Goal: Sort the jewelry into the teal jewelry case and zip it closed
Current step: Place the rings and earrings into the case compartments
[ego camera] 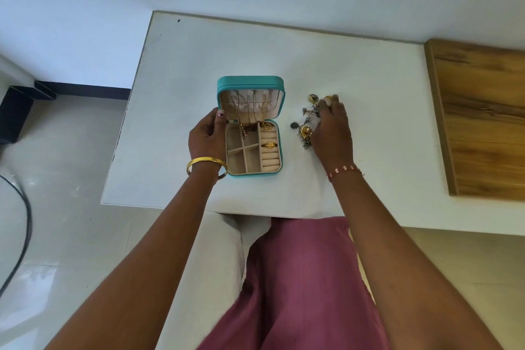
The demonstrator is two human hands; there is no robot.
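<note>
The teal jewelry case [250, 84] lies open on the white table [369, 94], lid upright. Gold chains [250, 112] hang from the lid pocket into the beige tray. A gold ring [269, 145] sits in the ring rolls on the tray's right side. My left hand [206, 134] grips the case's left edge at the hinge, thumb on the lid. To the right lies a pile of loose jewelry [305, 129], gold and dark pieces. My right hand [332, 131] rests over that pile, fingertips closed on a small gold piece [328, 99] at its far end.
A wooden board [483, 122] lies on the table's right side. A lone gold ring [313, 98] sits at the far end of the pile. A black cable [22, 230] runs across the floor on the left. My lap in pink cloth is below the table's near edge.
</note>
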